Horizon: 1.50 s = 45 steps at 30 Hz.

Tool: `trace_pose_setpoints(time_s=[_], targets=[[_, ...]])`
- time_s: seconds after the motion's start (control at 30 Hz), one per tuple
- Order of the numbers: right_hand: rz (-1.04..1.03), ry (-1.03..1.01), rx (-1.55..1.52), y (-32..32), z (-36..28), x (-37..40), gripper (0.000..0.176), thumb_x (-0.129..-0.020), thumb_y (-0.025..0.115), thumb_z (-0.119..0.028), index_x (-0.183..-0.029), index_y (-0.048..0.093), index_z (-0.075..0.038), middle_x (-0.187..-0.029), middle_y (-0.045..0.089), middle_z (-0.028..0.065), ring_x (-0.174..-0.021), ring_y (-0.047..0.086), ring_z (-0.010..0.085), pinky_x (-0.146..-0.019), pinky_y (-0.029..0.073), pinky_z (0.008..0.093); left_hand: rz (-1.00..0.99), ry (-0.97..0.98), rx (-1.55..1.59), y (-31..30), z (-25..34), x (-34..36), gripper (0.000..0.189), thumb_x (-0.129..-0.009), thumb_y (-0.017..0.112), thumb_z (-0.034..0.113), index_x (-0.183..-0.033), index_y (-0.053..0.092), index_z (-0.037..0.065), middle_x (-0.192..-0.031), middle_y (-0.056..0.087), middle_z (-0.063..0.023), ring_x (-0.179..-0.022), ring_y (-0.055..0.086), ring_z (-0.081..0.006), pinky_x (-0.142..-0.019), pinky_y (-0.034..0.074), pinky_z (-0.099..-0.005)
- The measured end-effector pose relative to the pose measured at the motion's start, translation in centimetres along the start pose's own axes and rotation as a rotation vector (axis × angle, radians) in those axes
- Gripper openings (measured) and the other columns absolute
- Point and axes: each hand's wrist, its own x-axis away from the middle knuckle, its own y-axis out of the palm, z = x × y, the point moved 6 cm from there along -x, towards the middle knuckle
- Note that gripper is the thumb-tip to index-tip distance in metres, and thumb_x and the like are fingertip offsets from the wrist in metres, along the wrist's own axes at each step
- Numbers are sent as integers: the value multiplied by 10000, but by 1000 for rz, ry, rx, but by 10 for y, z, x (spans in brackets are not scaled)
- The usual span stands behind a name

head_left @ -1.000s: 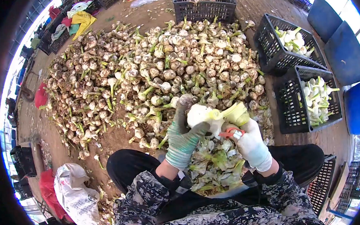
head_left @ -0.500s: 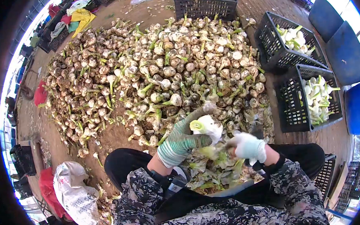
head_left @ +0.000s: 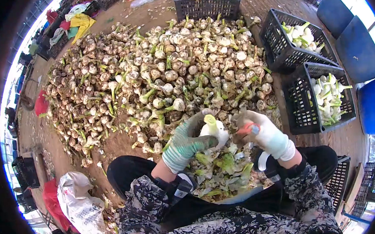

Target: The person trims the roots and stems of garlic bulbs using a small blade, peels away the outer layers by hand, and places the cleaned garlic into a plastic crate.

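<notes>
My left hand (head_left: 188, 142), in a green-striped glove, is closed around a white garlic bulb (head_left: 214, 130) with its cut green stem pointing up. Just to the right, my right hand (head_left: 263, 133), in a white glove with dirty fingers, grips a small tool with a red and blue handle (head_left: 250, 129); its working end is hidden or blurred. Below both hands, between my knees, lies a heap of peeled garlic skins and leaves (head_left: 225, 166). Beyond them spreads a large pile of dirty, unpeeled garlic (head_left: 167, 75).
Two black crates (head_left: 298, 103) with clean white garlic (head_left: 330, 95) stand at the right, beside blue panels (head_left: 357, 51). Another black crate (head_left: 208, 6) stands behind the pile. A white sack (head_left: 79, 205) lies at my left, near red cloth (head_left: 53, 202).
My right hand has risen and turned, bringing the red and blue handle into sight. The garlic bulb in my left hand has tipped so its stem points upward.
</notes>
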Motion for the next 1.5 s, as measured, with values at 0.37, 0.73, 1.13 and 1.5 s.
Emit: trace_pose_setpoints(time_s=[0.37, 0.73, 1.13, 1.5], targets=[[-76, 77, 55, 10, 25, -10, 417, -816, 608, -330, -1019, 521, 24, -963, 577, 81, -825, 559, 143, -597, 506, 264, 11, 7, -118, -1, 0, 0, 691, -665, 746, 47, -1266, 407, 14, -1205, 496, -90, -1082, 488, -164, -925, 405, -301], [233, 4, 700, 1, 5, -1, 171, -811, 534, -14, -961, 520, 65, -816, 593, 72, -756, 586, 137, -684, 466, 249, 52, -57, -113, -1, -3, 4, 745, -613, 726, 114, -1274, 400, 6, -1145, 528, -67, -1049, 503, -174, -940, 376, -308], [24, -90, -82, 18, 13, 5, 400, -782, 657, -193, -1062, 489, 37, -939, 547, 62, -852, 515, 114, -758, 428, 247, -52, 28, 3, 4, -8, -3, 752, -626, 656, 112, -1311, 360, 24, -1146, 537, -68, -1053, 508, -180, -933, 385, -307], [191, -39, -99, -1, 19, -9, 280, -847, 541, -149, -1053, 464, 23, -874, 565, 89, -750, 594, 156, -633, 509, 283, 59, 178, -85, 0, 3, -1, 720, -628, 799, 257, -1212, 469, -3, -1083, 575, -85, -986, 555, -167, -859, 450, -300]])
